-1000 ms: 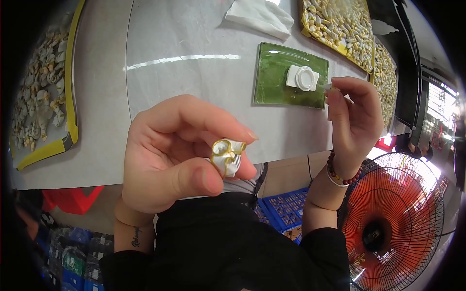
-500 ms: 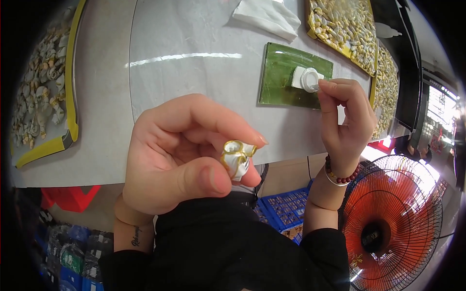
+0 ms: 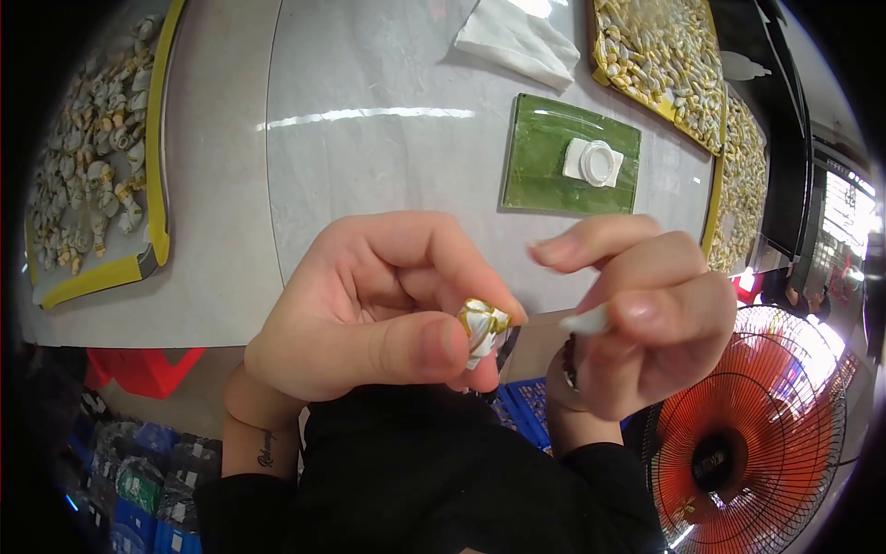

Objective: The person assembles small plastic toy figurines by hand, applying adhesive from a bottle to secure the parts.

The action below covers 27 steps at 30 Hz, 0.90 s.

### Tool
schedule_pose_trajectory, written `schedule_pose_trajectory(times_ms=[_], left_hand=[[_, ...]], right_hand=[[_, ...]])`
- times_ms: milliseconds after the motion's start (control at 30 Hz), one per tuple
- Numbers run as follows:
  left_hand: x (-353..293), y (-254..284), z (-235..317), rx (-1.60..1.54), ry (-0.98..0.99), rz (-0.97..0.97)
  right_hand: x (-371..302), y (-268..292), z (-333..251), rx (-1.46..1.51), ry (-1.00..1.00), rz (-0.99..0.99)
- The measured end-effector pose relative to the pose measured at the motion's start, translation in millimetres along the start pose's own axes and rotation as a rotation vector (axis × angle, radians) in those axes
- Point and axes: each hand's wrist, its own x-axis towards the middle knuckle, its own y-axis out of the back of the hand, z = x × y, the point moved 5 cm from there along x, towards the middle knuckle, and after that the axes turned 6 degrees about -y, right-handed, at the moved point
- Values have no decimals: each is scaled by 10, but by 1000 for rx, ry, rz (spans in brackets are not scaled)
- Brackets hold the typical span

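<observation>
My left hand (image 3: 369, 309) is closed, its thumb and fingers pinching a small glossy white piece with gold lines (image 3: 482, 331) above the table's near edge. Just to its right is my right hand (image 3: 660, 314), a little blurred. A small pale, pointed thing (image 3: 588, 321) sticks out from its thumb and fingers toward the white-and-gold piece, with a gap between them. I cannot make out its kind. Beyond the hands a green rectangular plate (image 3: 535, 175) lies on the table, bearing a white block with a small round white dish (image 3: 598, 164) on it.
A yellow-edged tray of small pieces (image 3: 92, 185) stands at the left; another such tray (image 3: 660, 55) is at the far right. A white cloth (image 3: 517, 42) lies at the back. An orange fan (image 3: 738, 443) stands lower right, a red container (image 3: 152, 369) below the table at left.
My right hand has left the small round dish and come back toward my left hand with the pale pointed thing. My left hand has shifted slightly right and nearer, still gripping the white-and-gold piece.
</observation>
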Motion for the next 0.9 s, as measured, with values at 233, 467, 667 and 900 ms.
schedule_pose_trajectory(times_ms=[233,467,667,900], left_hand=[[3,-25,2,-215,-12,-141],[13,-37,-16,-19,15,36],[8,-29,-14,-12,39,37],[14,-30,-17,-25,68,42]], right_hand=[[72,-190,-31,94,-129,-160],[37,-209,-91,-131,-167,-42],[38,-207,-99,-125,-194,-4],[34,-205,-78,-118,-174,24]])
